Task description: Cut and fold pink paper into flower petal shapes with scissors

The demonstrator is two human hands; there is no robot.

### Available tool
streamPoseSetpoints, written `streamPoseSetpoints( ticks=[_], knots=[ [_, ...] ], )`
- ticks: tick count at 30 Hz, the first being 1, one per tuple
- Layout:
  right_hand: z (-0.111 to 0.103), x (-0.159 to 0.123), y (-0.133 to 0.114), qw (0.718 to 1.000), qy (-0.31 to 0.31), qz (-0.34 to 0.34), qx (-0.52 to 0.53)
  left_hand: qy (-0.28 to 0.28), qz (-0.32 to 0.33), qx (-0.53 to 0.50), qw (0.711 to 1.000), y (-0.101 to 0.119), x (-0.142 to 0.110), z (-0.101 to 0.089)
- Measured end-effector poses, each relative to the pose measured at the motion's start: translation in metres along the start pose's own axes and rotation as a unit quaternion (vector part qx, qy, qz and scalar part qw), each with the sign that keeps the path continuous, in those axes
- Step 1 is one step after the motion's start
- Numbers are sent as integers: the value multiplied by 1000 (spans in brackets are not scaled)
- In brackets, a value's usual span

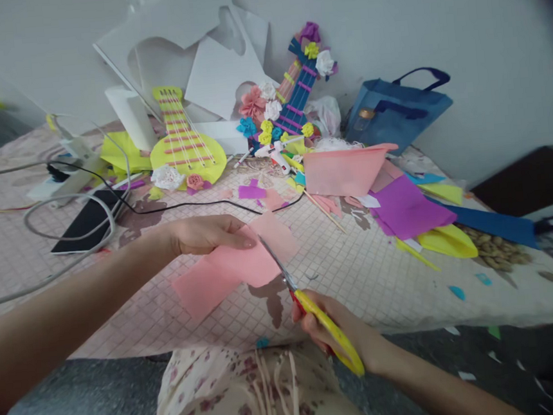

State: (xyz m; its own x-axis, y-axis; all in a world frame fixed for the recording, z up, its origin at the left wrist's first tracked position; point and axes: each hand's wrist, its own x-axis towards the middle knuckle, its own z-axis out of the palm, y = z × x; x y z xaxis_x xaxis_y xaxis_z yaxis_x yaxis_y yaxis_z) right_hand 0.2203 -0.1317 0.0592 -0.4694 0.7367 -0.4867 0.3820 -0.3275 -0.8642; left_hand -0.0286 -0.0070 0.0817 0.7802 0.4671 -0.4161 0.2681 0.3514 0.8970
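Observation:
A strip of pink paper (215, 284) hangs from my left hand (211, 234), which pinches its upper edge between thumb and fingers. My right hand (333, 328) is wrapped round the yellow and red handles of a pair of scissors (328, 322). The scissor blades point up and to the left and lie at the paper's right part, with a paler pink piece beyond them. Whether the blades are fully closed is hard to make out. Under the paper is a tablecloth (360, 277) with a diamond pattern.
Yellow (187, 154) and blue (298, 96) paper guitars with paper flowers stand at the back. A white glue gun (274, 156) lies before them; its black cord (189, 205) crosses the table. Pink (341, 173) and purple sheets (409, 205) lie right, below a blue bag (394, 116). A phone (91, 220) lies left.

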Motion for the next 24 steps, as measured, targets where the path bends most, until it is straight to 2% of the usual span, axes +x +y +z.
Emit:
streamPoseSetpoints(
  ticks=[4,10,18,24],
  knots=[
    [-1,1,2,1000,-3,-11,-13,3,2,9,1000,3,-1,2],
    [-7,-1,5,992,-47,-103,-55,-18,2,8,1000,4,-1,2],
    [-9,5,1,991,-25,-112,-62,-32,5,6,999,4,-1,2],
    [-8,7,-7,994,-10,-91,-51,-37,13,8,999,7,0,3]
  ],
)
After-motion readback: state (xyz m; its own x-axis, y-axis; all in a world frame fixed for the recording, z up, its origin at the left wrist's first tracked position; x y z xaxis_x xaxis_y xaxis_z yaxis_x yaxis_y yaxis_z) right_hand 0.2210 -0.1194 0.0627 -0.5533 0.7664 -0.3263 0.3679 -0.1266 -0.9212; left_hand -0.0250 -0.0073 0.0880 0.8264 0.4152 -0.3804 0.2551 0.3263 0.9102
